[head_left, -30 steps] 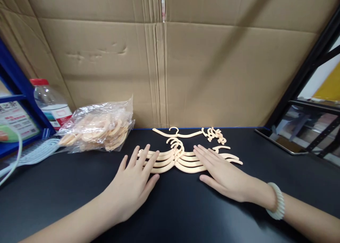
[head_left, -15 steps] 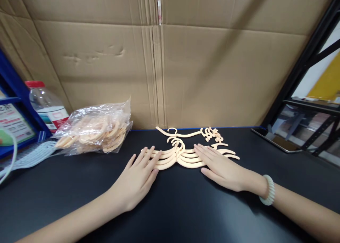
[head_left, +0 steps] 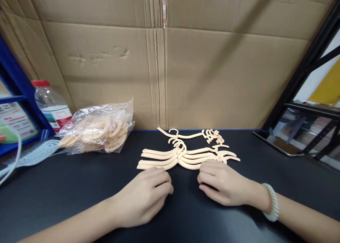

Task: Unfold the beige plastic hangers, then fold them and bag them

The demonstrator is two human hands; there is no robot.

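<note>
Remotely, I note a smooth black tabletop [head_left: 183, 218] against creased brown cardboard [head_left: 225, 76], nested peach plastic hangers [head_left: 191, 167] lying toward its back. Bare left hand [head_left: 148, 197] and bare right hand [head_left: 225, 182], fingers curled, sit at the hangers' near side; fingertips mostly hidden, I cannot tell whether either grips.

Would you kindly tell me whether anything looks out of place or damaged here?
Two things stand out slightly: a single hanger lies apart behind the row of overlapping hangers, and the cardboard at the back is dented left of its seam, where its surface puckers. I see no spill.
</note>
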